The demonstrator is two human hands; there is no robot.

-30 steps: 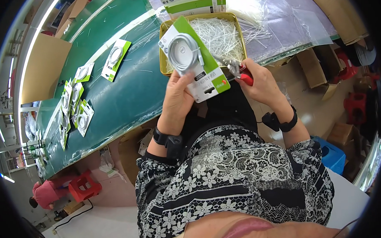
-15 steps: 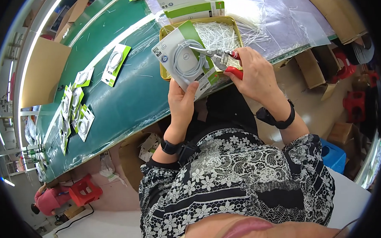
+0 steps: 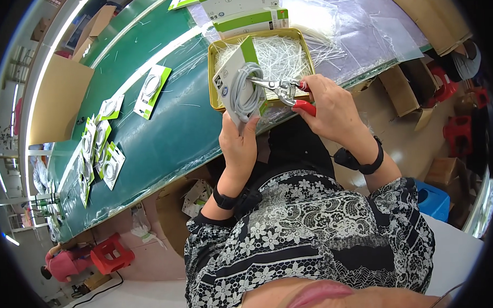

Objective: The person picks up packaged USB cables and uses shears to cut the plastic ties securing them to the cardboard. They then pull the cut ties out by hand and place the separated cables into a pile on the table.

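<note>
My left hand (image 3: 238,146) pinches the lower end of a white-and-green display card (image 3: 226,81), which is held up at a tilt. A coil of pale grey-white cable (image 3: 248,102) is fastened to the card's face. My right hand (image 3: 331,105) grips red-handled pruning shears (image 3: 283,89). Their metal jaws reach left to the upper part of the cable coil; whether they touch it or sit on a tie there, I cannot tell. Behind the card stands a gold-rimmed tin (image 3: 213,57), filled with thin white plastic strips (image 3: 281,52).
Several carded cables (image 3: 110,168) lie on the green table (image 3: 170,151) to the left, one more (image 3: 152,89) nearer. Green-and-white boxes (image 3: 250,22) stand behind the tin. Loose strips (image 3: 327,54) spill to its right. Red stools (image 3: 111,254) and a person in pink (image 3: 68,264) are lower left.
The card has turned more edge-on and dropped slightly, with my left hand lower. The shears have moved down a little, their jaws still at the cable coil.
</note>
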